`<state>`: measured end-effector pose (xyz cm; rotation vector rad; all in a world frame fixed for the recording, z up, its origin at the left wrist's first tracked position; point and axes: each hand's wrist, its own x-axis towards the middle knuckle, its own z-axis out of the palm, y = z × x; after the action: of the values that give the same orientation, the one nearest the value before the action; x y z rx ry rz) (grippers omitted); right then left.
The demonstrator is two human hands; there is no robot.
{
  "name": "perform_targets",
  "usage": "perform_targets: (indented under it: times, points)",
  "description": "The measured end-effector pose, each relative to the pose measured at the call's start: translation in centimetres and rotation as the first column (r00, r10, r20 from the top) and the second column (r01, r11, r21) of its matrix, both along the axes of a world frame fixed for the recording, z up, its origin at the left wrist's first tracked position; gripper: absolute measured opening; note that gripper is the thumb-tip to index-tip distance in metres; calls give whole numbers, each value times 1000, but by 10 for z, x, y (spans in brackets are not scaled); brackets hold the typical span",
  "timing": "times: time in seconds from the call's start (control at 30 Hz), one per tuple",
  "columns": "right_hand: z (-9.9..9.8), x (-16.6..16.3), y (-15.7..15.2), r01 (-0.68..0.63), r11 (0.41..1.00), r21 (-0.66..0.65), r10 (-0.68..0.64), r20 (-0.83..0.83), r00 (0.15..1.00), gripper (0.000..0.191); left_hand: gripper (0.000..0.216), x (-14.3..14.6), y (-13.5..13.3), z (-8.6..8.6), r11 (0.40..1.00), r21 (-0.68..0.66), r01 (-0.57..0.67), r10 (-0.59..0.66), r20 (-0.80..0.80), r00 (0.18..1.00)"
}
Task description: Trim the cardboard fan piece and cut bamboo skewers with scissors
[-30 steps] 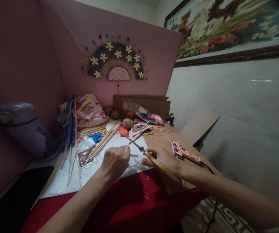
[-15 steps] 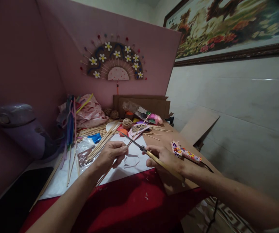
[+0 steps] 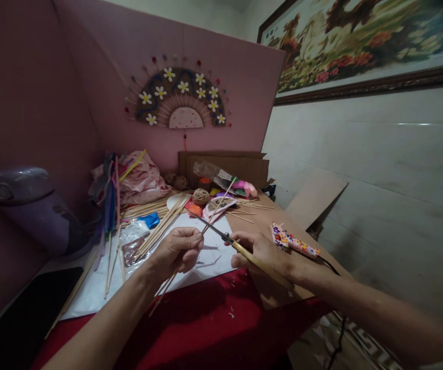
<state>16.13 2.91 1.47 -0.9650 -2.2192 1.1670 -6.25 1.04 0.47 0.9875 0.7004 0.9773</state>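
Sticks (image 3: 221, 202) above the paper (image 3: 224, 263) | light and stiff, probably easy to snap — take them near the scissors (image 3: 226, 237) | your left hand (image 3: 183, 249) pinches them; your right hand (image 3: 257, 253) holds the scissors

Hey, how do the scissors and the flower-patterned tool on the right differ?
The scissors are held in the right hand, while the flower-patterned tool lies on the brown board. The scissors have dark blades and a golden handle; the tool is pale with colorful flowers. A dark cord trails from the tool, but none shows on the scissors.
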Motion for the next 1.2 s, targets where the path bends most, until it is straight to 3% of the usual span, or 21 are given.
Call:
perform_targets:
  times: [0.33,0.6,0.7,0.8,0.9,0.97,1.07,1.2]
  points:
    - [-4,-1,6,-85,996,-33,83,-72,994,50,19,-3,0,-3,981,-1,196,-192,201,961]
    - [-2,-6,-3,22,1000,7,-21,-28,999,39,19,-3,-2,-2,981,-16,194,-188,177,966]
    - [-1,-5,0,11,1000,11,-11,-17,1000,42,21,-4,0,-1,991,-8,135,-133,130,983]
    - [-1,-4,8,-11,1000,-2,11,-36,999,48,19,-12,4,3,999,30,-30,27,101,994]
    - [-5,-5,20,87,996,24,-89,66,994,48,16,-25,9,9,964,99,-248,236,115,965]
    - [-9,-10,28,153,979,135,-178,194,965,40,17,-31,10,13,930,152,-334,322,96,942]
    - [-16,-23,38,128,935,330,-240,326,914,32,21,-30,8,14,902,229,-365,373,8,928]
    - [-22,-46,45,36,905,425,-239,436,868,26,25,-19,5,9,874,363,-325,392,-130,911]
